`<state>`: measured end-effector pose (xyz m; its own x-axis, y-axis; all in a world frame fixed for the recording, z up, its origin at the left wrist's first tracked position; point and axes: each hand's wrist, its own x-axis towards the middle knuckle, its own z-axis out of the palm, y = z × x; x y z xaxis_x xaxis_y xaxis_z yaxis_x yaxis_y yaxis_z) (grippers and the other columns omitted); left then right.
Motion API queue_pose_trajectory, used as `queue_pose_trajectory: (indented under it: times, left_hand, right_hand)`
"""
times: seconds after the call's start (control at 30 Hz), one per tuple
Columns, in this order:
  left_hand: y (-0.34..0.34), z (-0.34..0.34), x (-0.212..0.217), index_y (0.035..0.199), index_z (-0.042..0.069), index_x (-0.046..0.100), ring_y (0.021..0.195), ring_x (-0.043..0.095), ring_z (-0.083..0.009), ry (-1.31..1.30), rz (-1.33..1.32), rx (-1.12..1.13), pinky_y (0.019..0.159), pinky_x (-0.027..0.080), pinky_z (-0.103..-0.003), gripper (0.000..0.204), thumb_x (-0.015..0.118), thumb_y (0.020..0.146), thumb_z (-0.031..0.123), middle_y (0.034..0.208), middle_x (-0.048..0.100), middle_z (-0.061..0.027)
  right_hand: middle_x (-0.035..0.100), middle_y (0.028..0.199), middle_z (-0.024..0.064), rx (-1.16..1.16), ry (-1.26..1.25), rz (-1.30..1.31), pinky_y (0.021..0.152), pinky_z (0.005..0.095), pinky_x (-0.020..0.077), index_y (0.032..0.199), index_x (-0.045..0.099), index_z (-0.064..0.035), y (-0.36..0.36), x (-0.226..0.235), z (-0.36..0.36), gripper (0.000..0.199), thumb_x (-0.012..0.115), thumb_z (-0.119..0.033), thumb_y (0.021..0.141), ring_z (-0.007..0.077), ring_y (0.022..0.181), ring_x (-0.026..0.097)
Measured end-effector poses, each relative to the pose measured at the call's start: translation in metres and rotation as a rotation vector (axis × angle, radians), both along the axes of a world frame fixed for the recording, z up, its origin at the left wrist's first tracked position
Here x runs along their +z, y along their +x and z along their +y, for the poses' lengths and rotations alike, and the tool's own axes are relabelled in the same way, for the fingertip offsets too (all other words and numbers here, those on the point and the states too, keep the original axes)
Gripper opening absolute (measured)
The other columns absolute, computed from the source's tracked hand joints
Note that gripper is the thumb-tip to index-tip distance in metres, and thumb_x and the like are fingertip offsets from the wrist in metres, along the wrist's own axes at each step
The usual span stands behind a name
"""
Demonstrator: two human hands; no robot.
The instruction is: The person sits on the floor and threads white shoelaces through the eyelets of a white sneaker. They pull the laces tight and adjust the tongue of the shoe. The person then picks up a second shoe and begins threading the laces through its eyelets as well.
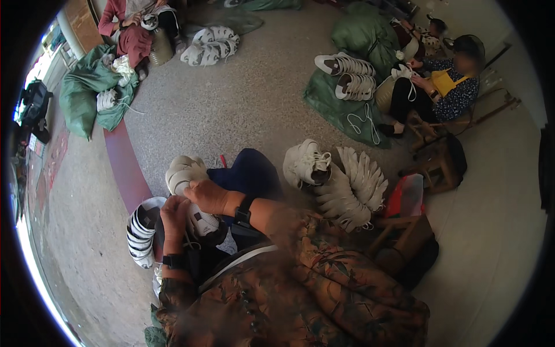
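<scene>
A white shoe [202, 222] with a dark opening rests at my lap, partly covered by my hands. My left hand [175, 218] is raised beside it, fingers bent and pressed together. From the right, my right hand [208, 196] reaches over the shoe with its fingers closed, tips close to the left fingertips. What the fingers pinch is too small to make out. Just beyond my hands lies a nested stack of cream shoe uppers [184, 168]. Left of my left hand stands a curved row of white and dark shoe uppers [140, 243].
Cream shoe uppers [350, 191] and a laced shoe [306, 165] lie on the floor at right. Near them are a red bag [404, 194] and wooden stools [436, 168]. Two co-workers [454, 87] [136, 29] sit farther off by green sacks [81, 87] and more shoes.
</scene>
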<state>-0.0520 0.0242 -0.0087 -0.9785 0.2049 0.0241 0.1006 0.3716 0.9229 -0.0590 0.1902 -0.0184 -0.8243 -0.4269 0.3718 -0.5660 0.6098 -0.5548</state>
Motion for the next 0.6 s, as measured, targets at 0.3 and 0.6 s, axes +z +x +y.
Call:
queue_pose_trajectory:
  times: [0.3, 0.6]
  left_hand:
    - [0.007, -0.012, 0.009, 0.088, 0.002, 0.056, 0.069, 0.048, -0.0048, 0.002, -0.045, -0.073, 0.064, 0.042, -0.019, 0.011, 0.060, 0.079, -0.003, 0.075, 0.052, 0.0033]
    - [0.007, -0.015, 0.029, 0.083, -0.001, 0.063, 0.057, 0.049, -0.0047, -0.088, -0.161, -0.072, 0.052, 0.040, -0.021, 0.006, 0.063, 0.079, 0.003, 0.065, 0.057, 0.0016]
  right_hand:
    - [0.059, 0.072, 0.0209, 0.051, -0.016, -0.062, 0.065, 0.0420, 0.0490, 0.080, 0.052, -0.0010, -0.008, -0.004, 0.019, 0.012, 0.058, -0.008, 0.074, 0.0379, 0.073, 0.061]
    - [0.061, 0.070, 0.0203, 0.108, -0.057, -0.166, 0.063, 0.0445, 0.0492, 0.074, 0.058, -0.0013, 0.000, 0.016, 0.025, 0.008, 0.061, -0.009, 0.071, 0.0380, 0.071, 0.062]
